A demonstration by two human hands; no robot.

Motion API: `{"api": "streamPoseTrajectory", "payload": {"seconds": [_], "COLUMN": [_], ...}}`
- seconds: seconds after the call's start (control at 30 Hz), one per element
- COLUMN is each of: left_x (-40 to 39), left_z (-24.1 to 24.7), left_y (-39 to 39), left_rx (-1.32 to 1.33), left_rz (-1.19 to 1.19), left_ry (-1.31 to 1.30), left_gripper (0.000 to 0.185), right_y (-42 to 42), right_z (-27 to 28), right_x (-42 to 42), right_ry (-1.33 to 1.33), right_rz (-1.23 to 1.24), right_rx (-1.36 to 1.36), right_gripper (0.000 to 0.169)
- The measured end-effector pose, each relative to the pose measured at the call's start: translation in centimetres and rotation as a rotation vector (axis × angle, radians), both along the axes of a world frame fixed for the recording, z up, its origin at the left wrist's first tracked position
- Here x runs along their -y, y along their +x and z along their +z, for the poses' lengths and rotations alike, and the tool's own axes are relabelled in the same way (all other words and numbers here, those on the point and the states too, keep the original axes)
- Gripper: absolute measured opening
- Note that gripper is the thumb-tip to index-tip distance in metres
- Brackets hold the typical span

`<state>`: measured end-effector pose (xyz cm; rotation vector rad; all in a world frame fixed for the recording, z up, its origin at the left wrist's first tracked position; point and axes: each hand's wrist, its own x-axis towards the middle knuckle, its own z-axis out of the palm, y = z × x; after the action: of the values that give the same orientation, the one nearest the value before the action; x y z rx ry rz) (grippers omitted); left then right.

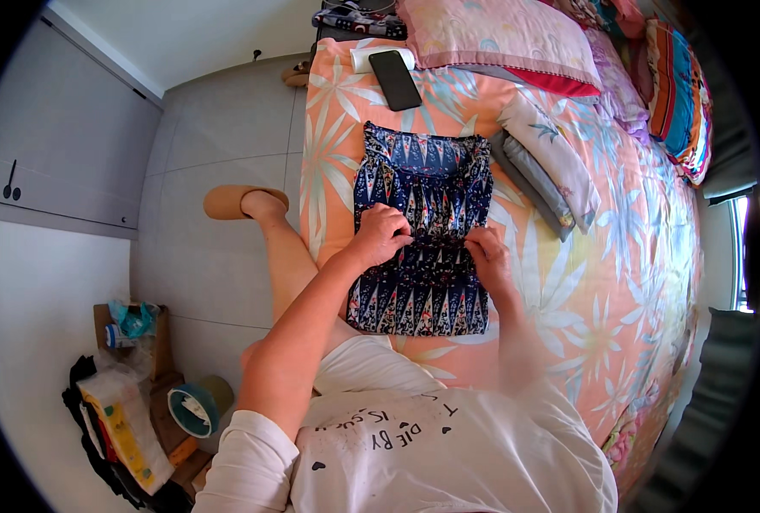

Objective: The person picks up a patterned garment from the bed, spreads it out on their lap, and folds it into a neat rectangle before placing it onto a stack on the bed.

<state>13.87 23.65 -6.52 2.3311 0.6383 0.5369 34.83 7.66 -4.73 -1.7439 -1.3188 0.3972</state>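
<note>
A dark blue patterned garment (425, 308) lies flat on the orange floral bedsheet (559, 282), its gathered neckline towards the pillows. Both hands are at its middle, where a dark gathered band runs across. My left hand (383, 234) is over the garment's left part, thumb and fingertips pinching the cloth. At the right edge, my right hand (490, 256) pinches the cloth between thumb and fingers. Beyond the neckline lies a black phone (395, 80), partly over a white roll or folded item (360, 61). Folded white and grey fabrics (550, 160) rest to the right of the garment.
Pink pillows (501, 32) and a striped cushion (678, 102) are at the bed's far side. On the floor at left stand a teal bin (194, 410), a cardboard box (161, 346) and bags (123, 429). A grey cabinet (59, 128) is at upper left.
</note>
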Motion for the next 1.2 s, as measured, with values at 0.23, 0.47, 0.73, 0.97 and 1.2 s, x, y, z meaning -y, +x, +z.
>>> {"api": "streamPoseTrajectory", "payload": {"seconds": [0.23, 0.47, 0.73, 0.97, 1.2], "left_x": [0.4, 2.3, 6.0, 10.9, 12.1], "left_z": [-0.1, -0.2, 2.7, 4.4, 3.8], "left_y": [0.8, 0.4, -9.1, -11.4, -9.0], "left_rx": [-0.09, -0.233, -0.072, -0.307, -0.699], "left_rz": [0.175, 0.382, 0.01, -0.315, -0.233], "left_ry": [-0.046, 0.365, 0.318, 0.338, 0.375], "left_gripper": [0.015, 0.022, 0.032, 0.044, 0.061], "right_y": [0.5, -1.5, -1.8, -7.0, -7.2], "right_z": [-3.5, -2.6, -0.7, -0.1, -3.0], "right_x": [-1.1, -1.4, 10.2, 16.4, 14.2], "right_ry": [-0.069, -0.052, -0.11, -0.156, -0.134], "right_rz": [-0.086, -0.182, -0.134, 0.263, 0.072], "right_rx": [0.093, 0.444, 0.258, 0.595, 0.687], "right_gripper": [0.009, 0.026, 0.052, 0.045, 0.044]}}
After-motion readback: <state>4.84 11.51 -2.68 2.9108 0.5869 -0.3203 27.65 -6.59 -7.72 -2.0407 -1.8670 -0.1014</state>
